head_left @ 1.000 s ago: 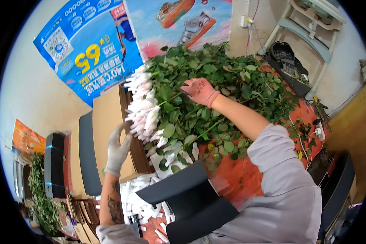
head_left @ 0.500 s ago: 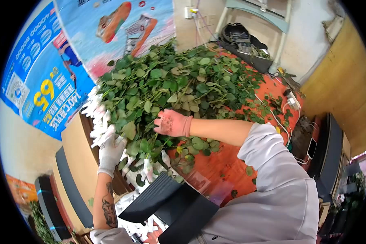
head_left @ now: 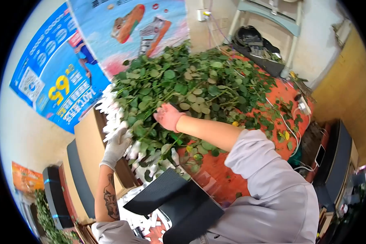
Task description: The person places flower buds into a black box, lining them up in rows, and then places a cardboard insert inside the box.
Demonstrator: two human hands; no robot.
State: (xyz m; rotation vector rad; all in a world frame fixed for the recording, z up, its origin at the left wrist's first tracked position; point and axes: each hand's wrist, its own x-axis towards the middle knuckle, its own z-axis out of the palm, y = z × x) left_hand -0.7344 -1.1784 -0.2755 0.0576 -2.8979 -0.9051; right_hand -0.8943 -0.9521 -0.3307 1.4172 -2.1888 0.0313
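Blue poster (head_left: 63,77) and shoe poster (head_left: 130,34) hang behind an orange-red tabletop (head_left: 215,173), where I watch a person (head_left: 276,199) working with both hands. The right hand (head_left: 168,116), pink-gloved, is set into the heap of leafy stems (head_left: 183,83), with its fingers curled inward. The left hand (head_left: 117,145), in pale glove, is at the row of white covers (head_left: 112,110) along the left border of this heap, its fingers partly bent. Leaves and covers hide the fingertips, so whether either grip is grasping something, I honestly cannot tell.

Just beside the row stand cardboard sheets (head_left: 85,138); close to the person's body is a black sheet (head_left: 191,203), and farther right lies a power strip (head_left: 304,107).

As I judge, much is already arranged: many covered ends are lined toward the same side. Nearer the front, some lie less orderly, and loose white pieces (head_left: 152,221) remain scattered.

Compared with one second ago, the hands are closer together, and the left one has come from the cardboard to the covers.
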